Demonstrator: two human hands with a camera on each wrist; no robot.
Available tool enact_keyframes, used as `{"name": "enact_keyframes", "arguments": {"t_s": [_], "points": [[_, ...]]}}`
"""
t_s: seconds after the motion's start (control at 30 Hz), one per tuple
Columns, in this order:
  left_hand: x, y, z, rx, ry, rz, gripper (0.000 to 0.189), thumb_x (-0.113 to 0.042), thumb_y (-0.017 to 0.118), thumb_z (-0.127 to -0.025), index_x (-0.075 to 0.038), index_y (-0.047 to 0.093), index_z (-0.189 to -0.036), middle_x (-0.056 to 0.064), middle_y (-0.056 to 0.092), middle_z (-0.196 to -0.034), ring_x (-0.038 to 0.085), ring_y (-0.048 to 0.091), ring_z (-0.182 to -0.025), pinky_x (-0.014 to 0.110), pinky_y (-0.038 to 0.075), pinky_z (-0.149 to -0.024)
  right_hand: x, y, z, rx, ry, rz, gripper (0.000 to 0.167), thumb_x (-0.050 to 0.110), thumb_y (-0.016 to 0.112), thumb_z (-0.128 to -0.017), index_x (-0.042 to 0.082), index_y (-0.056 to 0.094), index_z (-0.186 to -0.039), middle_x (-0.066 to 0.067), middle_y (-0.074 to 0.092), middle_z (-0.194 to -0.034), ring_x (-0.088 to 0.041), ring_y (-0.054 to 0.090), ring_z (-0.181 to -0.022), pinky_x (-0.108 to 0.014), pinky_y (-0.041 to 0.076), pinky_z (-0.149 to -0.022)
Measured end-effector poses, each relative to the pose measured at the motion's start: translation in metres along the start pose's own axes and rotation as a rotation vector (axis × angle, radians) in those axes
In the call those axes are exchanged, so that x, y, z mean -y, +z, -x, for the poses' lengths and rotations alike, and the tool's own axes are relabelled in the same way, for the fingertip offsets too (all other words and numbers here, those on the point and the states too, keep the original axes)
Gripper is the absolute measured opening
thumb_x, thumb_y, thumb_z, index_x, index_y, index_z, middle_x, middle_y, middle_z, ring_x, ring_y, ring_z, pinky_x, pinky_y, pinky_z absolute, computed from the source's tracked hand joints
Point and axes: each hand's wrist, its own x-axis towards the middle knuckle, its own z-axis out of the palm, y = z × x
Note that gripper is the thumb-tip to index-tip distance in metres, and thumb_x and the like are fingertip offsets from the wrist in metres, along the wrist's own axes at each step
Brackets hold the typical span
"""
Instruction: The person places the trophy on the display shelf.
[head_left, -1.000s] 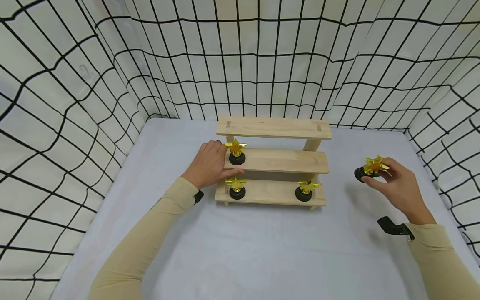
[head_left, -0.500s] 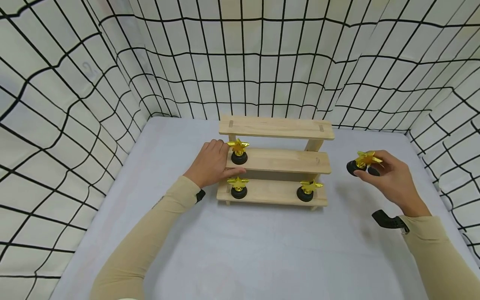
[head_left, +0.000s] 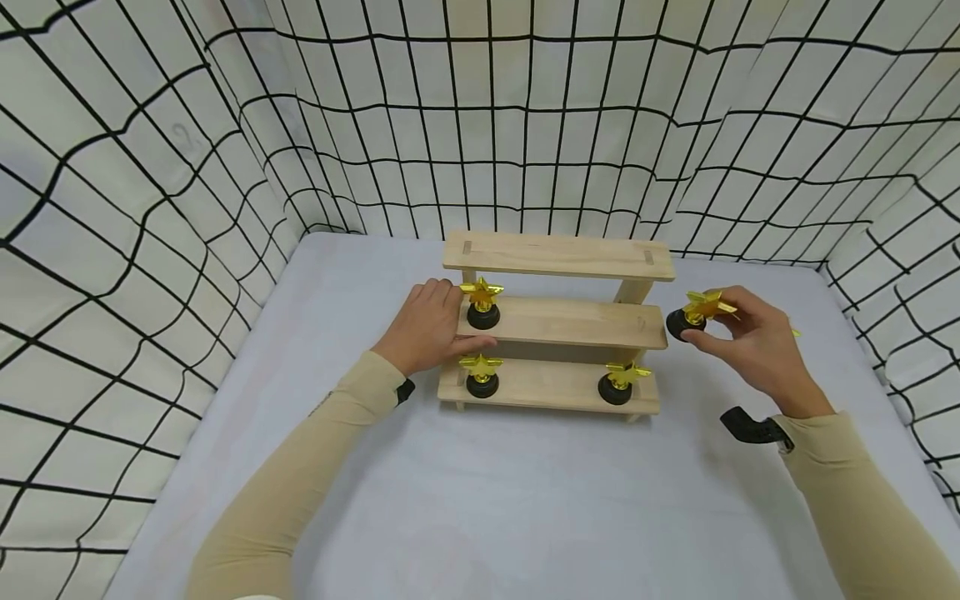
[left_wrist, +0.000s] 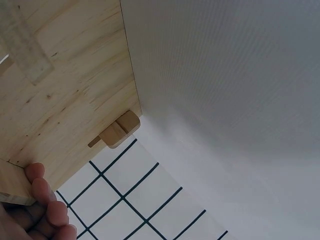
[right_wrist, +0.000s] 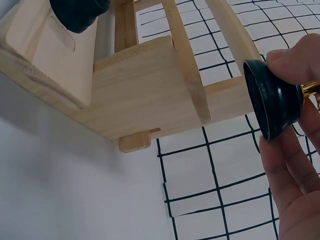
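A three-tier wooden shelf (head_left: 570,323) stands on the white table. My left hand (head_left: 426,327) grips the left end of its middle tier. In the left wrist view, curled fingertips (left_wrist: 41,189) show at the board's edge. To the right of the shelf, my right hand (head_left: 757,346) pinches a gold star trophy (head_left: 697,312) by its black base (right_wrist: 275,100), tilted and raised off the table. Another star trophy (head_left: 483,306) stands at the middle tier's left end, beside my left hand. The bottom tier bears a trophy at its left (head_left: 482,379) and one at its right (head_left: 619,383).
Black grid netting (head_left: 525,108) over white walls borders the table (head_left: 480,508) at the back and both sides. A small yellow tip (head_left: 796,332) shows just behind my right hand; what it belongs to is hidden.
My right hand has moved left with the trophy, close to the right end of the shelf's middle tier. The left hand keeps its grip on the shelf. The head view has shifted slightly.
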Motion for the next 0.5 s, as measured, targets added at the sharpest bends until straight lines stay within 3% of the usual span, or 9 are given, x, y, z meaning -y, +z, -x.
{"name": "enact_keyframes", "arguments": {"t_s": [0.13, 0.2, 0.33, 0.5], "points": [[0.000, -0.002, 0.001, 0.007, 0.000, -0.001, 0.090, -0.090, 0.039, -0.088, -0.003, 0.056, -0.104, 0.010, 0.056, -0.091, 0.027, 0.050, -0.086, 0.037, 0.039, -0.076, 0.005, 0.006, -0.004, 0.015, -0.022, -0.039, 0.047, -0.014, 0.082, -0.078, -0.004, 0.063, -0.119, 0.019, 0.061, -0.116, 0.004, 0.062, -0.105, -0.002, 0.045, -0.097], [-0.001, -0.002, 0.001, 0.016, -0.002, -0.002, 0.087, -0.088, 0.043, -0.089, -0.003, 0.056, -0.105, 0.009, 0.055, -0.092, 0.027, 0.050, -0.087, 0.037, 0.039, -0.077, 0.006, 0.010, -0.005, 0.022, -0.039, -0.049, 0.047, -0.014, 0.082, -0.077, -0.003, 0.064, -0.119, 0.017, 0.061, -0.116, 0.004, 0.062, -0.104, -0.002, 0.045, -0.097], [0.000, -0.002, 0.001, 0.034, -0.010, -0.007, 0.095, -0.093, 0.030, -0.086, -0.003, 0.056, -0.106, 0.009, 0.055, -0.092, 0.027, 0.050, -0.088, 0.037, 0.039, -0.078, 0.009, 0.017, -0.009, 0.038, -0.068, -0.059, 0.048, -0.014, 0.083, -0.077, 0.002, 0.065, -0.118, 0.013, 0.062, -0.114, 0.005, 0.062, -0.103, -0.003, 0.046, -0.097], [0.000, -0.003, 0.001, 0.036, -0.013, -0.007, 0.102, -0.095, 0.019, -0.084, -0.003, 0.056, -0.108, 0.010, 0.057, -0.094, 0.027, 0.051, -0.090, 0.038, 0.040, -0.079, 0.011, 0.025, -0.015, 0.068, -0.093, -0.080, 0.047, -0.014, 0.083, -0.077, -0.004, 0.063, -0.118, 0.015, 0.061, -0.110, 0.004, 0.062, -0.102, -0.004, 0.046, -0.097]]}}
